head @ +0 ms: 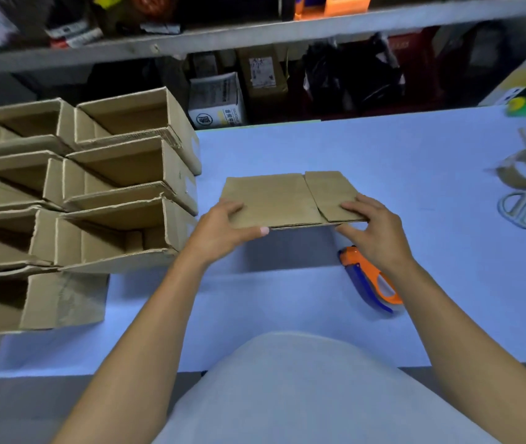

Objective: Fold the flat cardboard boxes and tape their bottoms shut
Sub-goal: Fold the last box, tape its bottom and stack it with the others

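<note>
Now, your hands: both grip one flat cardboard box (287, 198) held just above the blue table (399, 149).
Left hand (220, 233): fingers on top, thumb curled under the near edge.
Right hand (372, 230): fingers on the right flap, thumb at the near edge.
Tape dispenser (369, 280): on the table, beneath your right wrist.
Folded boxes (95, 193): stacked at left, open.
Scissors (519, 208): far right.

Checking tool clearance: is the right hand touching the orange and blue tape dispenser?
Cannot tell: in the head view the right hand overlaps the orange and blue tape dispenser.
</note>
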